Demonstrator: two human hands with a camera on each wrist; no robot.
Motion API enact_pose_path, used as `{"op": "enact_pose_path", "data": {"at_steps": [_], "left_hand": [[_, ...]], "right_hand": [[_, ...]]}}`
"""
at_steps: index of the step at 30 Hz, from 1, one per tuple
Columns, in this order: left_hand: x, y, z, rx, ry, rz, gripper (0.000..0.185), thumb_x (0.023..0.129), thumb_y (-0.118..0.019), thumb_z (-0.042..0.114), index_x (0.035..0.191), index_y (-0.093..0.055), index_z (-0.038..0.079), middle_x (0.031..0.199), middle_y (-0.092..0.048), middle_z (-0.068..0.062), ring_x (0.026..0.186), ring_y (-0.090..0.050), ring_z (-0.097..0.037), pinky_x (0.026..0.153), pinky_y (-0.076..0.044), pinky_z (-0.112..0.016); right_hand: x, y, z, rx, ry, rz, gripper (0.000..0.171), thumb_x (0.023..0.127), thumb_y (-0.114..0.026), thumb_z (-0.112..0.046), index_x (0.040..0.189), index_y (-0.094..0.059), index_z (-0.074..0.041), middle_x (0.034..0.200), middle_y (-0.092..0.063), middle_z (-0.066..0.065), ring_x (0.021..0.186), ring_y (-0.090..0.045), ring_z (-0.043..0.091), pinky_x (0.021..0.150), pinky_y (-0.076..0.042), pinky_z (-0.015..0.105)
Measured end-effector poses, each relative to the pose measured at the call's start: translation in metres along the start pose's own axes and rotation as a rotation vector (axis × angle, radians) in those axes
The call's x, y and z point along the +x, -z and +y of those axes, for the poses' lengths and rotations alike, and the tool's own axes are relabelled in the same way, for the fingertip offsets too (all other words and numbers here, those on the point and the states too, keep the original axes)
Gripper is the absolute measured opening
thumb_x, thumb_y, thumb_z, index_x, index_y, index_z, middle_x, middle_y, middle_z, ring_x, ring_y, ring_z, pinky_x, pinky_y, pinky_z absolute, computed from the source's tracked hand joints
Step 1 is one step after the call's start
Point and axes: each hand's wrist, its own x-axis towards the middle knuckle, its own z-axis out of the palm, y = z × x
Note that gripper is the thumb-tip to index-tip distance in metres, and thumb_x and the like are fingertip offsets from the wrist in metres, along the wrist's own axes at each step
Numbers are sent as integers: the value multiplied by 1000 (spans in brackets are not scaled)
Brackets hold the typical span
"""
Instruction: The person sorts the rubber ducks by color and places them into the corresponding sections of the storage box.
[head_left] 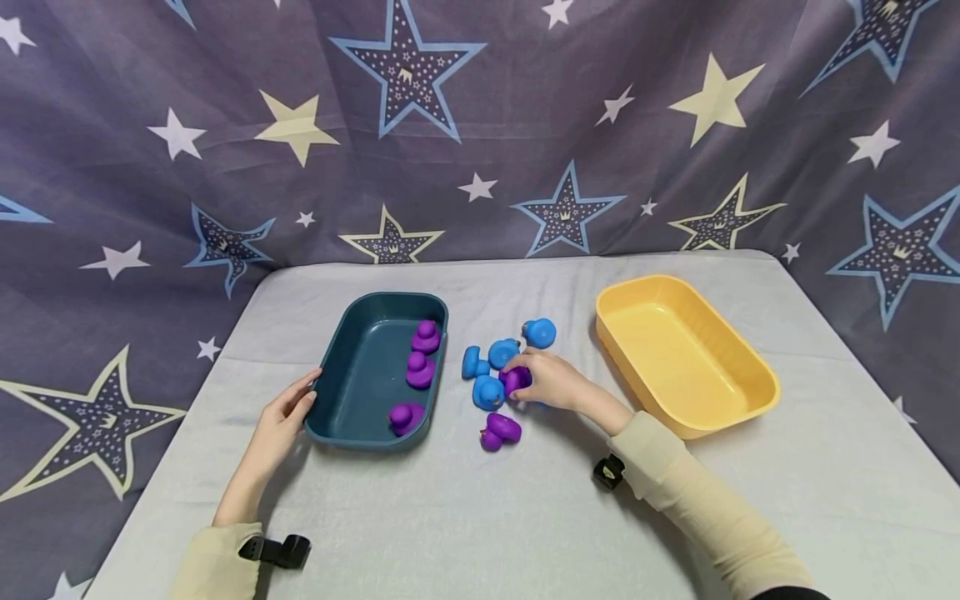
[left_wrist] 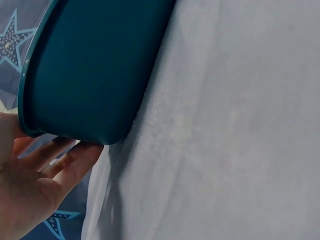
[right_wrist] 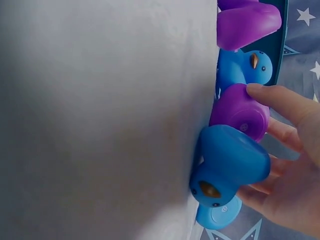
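Note:
In the head view my right hand (head_left: 551, 379) holds a purple rubber duck (head_left: 515, 380) by thumb and fingertips among several blue ducks. The right wrist view shows the thumb on this purple duck (right_wrist: 240, 112), its flat base turned outward, with a blue duck (right_wrist: 230, 155) close in front of the fingers. Another purple duck (head_left: 501, 431) lies on its side nearer me. My left hand (head_left: 277, 425) touches the left rim of a teal tray (head_left: 360, 445); in the left wrist view its extended fingers rest along the outer wall. Three purple ducks (head_left: 420, 370) sit along the tray's right side.
A yellow tray (head_left: 686, 350) stands to the right, beyond my right forearm. Blue ducks (head_left: 539, 332) lie between the two trays, one partly hidden under my right hand. White cloth covers the table (head_left: 450, 525), and a star-patterned curtain (head_left: 480, 125) hangs behind it.

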Motion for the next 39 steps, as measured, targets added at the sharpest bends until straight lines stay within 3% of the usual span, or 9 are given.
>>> {"op": "enact_pose_path", "data": {"at_steps": [9,17,24,32,39], "left_hand": [[1,0,-2,15,-4,4,46,95,-40,26,134,-36,2,131,-38,-25,96,-42,12,70,-44,-9],[1,0,-2,10,6,-3,46,95,-40,27,134,-36,3,133,-37,-24,97,-41,13,70,-43,-9],[1,0,-2,23,8,3,47,95,-40,28,134,-36,3,133,-37,-24,98,-40,13,71,-43,-9],[0,0,-1,33,7,2,47,95,-40,29,135,-36,4,132,-37,-24,97,-40,14,70,-43,-9],[0,0,-1,34,12,0,47,95,-39,29,135,-36,4,133,-37,-23,98,-40,13,71,-43,-9]], "right_hand": [[-1,5,-4,19,6,6,34,74,-70,-16,105,-63,-5,108,-55,13,96,-53,22,81,-45,36],[-1,7,-7,22,9,20,35,73,-71,-16,105,-63,-5,113,-54,15,108,-49,29,87,-42,39],[-1,11,-9,36,10,37,37,72,-71,-17,106,-62,-5,114,-53,16,107,-50,30,88,-42,41],[2,14,-11,32,31,50,37,73,-71,-18,107,-62,-6,117,-54,16,117,-40,35,93,-37,45],[4,16,-14,20,60,69,37,73,-71,-20,107,-62,-7,108,-58,10,99,-51,23,82,-44,36]]}}
